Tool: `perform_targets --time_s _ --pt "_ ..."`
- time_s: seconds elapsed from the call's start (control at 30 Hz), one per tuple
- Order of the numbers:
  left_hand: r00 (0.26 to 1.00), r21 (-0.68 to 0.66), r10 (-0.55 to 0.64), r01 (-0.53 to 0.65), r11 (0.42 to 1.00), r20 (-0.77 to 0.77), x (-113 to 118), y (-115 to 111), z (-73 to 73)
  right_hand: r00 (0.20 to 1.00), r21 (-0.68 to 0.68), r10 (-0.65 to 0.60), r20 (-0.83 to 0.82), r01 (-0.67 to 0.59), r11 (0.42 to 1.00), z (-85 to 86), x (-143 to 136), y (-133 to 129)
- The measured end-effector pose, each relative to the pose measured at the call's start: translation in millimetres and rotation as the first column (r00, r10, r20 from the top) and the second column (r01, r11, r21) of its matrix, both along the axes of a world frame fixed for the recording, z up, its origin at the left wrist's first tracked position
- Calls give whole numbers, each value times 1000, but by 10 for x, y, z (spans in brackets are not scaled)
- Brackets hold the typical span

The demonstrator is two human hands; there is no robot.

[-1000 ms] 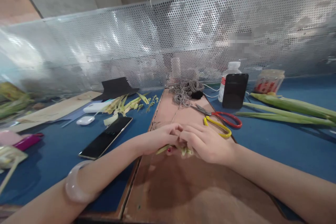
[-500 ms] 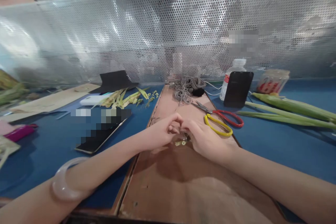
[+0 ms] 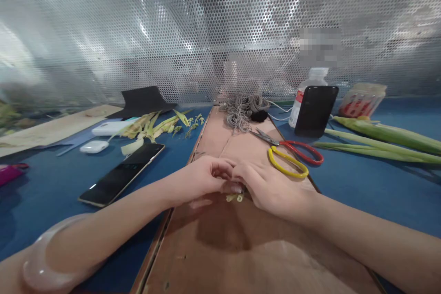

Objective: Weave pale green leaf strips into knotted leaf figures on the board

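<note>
My left hand point(image 3: 210, 177) and my right hand point(image 3: 267, 183) meet over the wooden board point(image 3: 220, 239), fingertips pressed together. Between and under them, pale yellow-green curled ends of a small plant piece point(image 3: 235, 197) stick out toward me; the rest is hidden by my fingers. My right fingers are closed round it. My left fingers are bent and closed against it from the other side. Just right of my right hand lie scissors point(image 3: 287, 158) with one red and one yellow handle, their blades pointing away to the left.
Tangled grey cord point(image 3: 239, 110) lies at the board's far end. Left are a flat phone point(image 3: 122, 174), a white case point(image 3: 94, 147) and husk scraps point(image 3: 151, 126). Right are an upright phone point(image 3: 316, 111), a bottle point(image 3: 298, 101), a jar point(image 3: 362, 101) and green husks point(image 3: 389, 135). A perforated metal screen point(image 3: 206, 32) stands behind.
The view has tilted down slightly. My left hand has shifted, its fingers now lower and closer against my right hand. The plant piece remains between my hands.
</note>
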State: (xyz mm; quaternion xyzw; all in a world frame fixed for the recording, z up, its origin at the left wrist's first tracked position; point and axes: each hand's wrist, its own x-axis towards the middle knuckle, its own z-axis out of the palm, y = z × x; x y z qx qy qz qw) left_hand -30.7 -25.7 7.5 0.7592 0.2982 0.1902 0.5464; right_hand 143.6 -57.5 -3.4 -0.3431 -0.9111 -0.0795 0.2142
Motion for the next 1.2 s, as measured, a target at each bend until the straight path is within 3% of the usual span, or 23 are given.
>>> perform_targets --time_s 0.2,0.43,0.53,0.63,0.7,0.8,1.0,1.2 --pt "998 90 63 -63 994 8 33 -11 -42 998 -19 49 31 -49 999 -37 11 33" --pt "995 223 67 -50 974 -70 68 -53 -2 997 -71 51 53 -47 996 -57 -8 45" --pt "994 239 63 -42 970 -84 73 -51 -16 996 -180 -4 -87 -12 984 -57 -18 39" --pt "994 260 70 -46 965 -87 66 -46 -36 966 -302 -149 -210 80 950 -21 6 1" --pt "992 261 80 -52 964 -98 58 -42 -38 950 -358 -223 -220 134 924 18 45 -34" --pt "990 253 82 -51 966 -116 46 -33 -25 952 -403 -230 -202 133 905 56 112 -62" --pt "986 228 92 -59 972 -139 45 -15 -15 967 -311 -7 -254 -74 948 13 172 -2" --pt "983 221 92 -56 974 -159 41 -7 -6 972 -272 -99 -212 38 961 -39 152 -30"
